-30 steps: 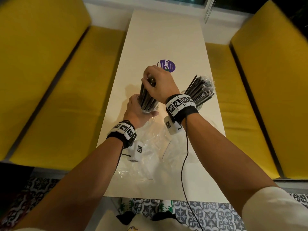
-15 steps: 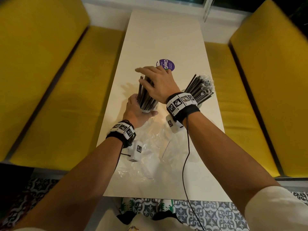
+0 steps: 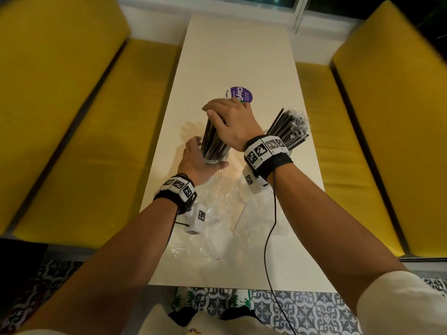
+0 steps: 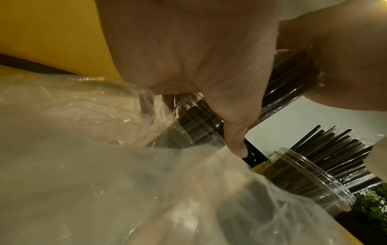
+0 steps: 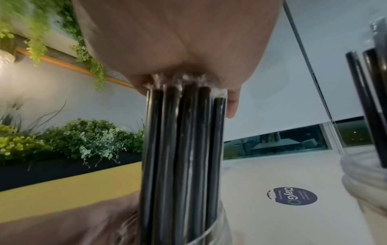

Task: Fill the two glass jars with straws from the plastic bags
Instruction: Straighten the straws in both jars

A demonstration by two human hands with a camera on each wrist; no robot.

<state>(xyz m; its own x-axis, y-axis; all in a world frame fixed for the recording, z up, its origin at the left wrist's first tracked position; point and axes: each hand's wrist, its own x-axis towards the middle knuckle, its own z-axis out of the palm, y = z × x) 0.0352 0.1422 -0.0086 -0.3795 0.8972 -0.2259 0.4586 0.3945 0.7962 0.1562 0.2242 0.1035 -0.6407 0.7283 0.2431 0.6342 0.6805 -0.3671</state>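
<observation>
Hands: left (image 3: 196, 157) grips jar (image 3: 216, 158), right (image 3: 232, 122) caps black straws (image 3: 212, 139)

Glossy black plastic straws (image 5: 182, 149) stand in a clear, smooth jar (image 4: 310, 179); thin crinkled transparent plastic bags (image 3: 212, 228) lie on the smooth, matt cream desk (image 3: 237, 56).

A clear glass jar (image 3: 216, 157) stood near the middle of the table, packed with upright black straws (image 3: 212, 139) leaning slightly left. A second jar (image 4: 310, 180), toward the right edge, held more black straws (image 3: 289, 129) fanning rightward. Crumpled clear plastic bags (image 3: 217, 213) lay flat toward the near edge.
</observation>
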